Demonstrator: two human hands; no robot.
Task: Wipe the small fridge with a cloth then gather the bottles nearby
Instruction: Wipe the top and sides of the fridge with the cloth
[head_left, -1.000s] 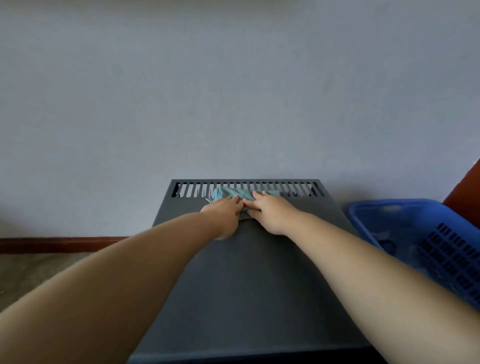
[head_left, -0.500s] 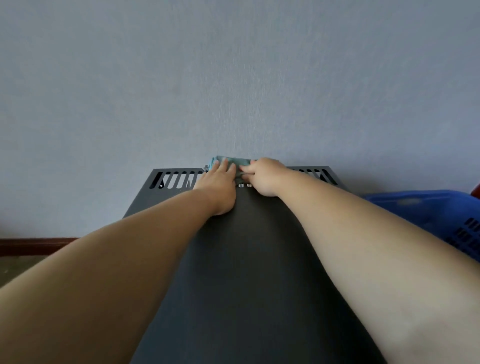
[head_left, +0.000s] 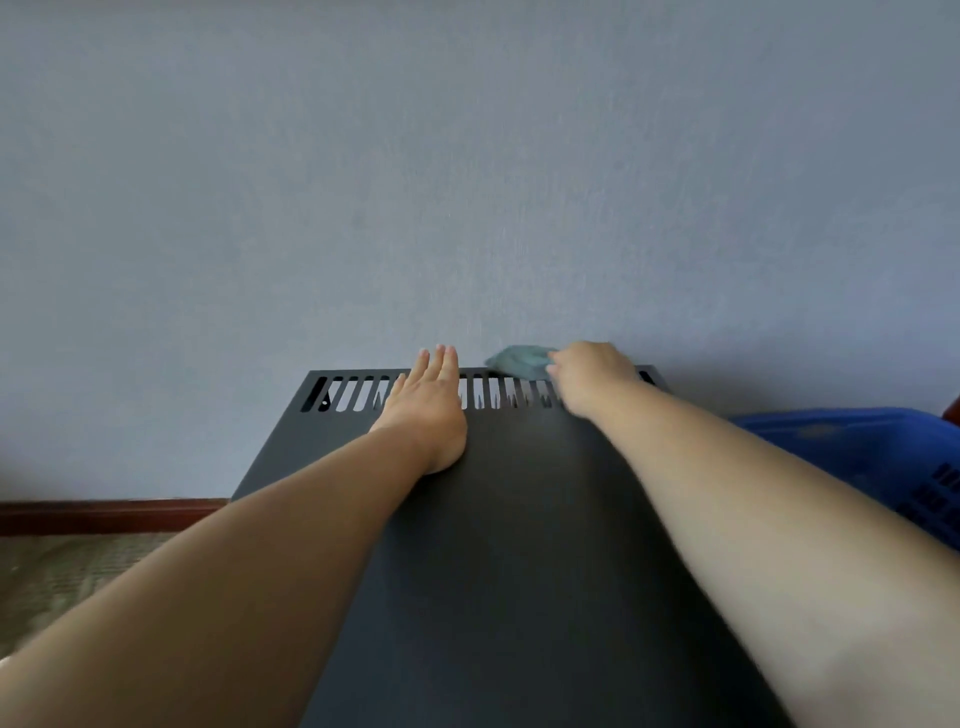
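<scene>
The small fridge (head_left: 519, 519) fills the lower middle, its dark grey top ending in a row of vent slots by the wall. My left hand (head_left: 428, 400) lies flat and open on the slots left of centre, fingers pointing at the wall. My right hand (head_left: 589, 371) is closed on a teal cloth (head_left: 519, 361) at the fridge's back edge, right of centre. The cloth is bunched and sticks out to the left of the fingers. No bottles are visible.
A blue plastic basket (head_left: 852, 447) stands right of the fridge, partly hidden by my right forearm. A grey wall (head_left: 467, 182) rises directly behind. A dark red skirting board (head_left: 104, 514) and mat-like floor (head_left: 62, 577) show at lower left.
My left hand has let go of the cloth and now lies flat on the vents. My right hand has carried the cloth to the right along the back edge.
</scene>
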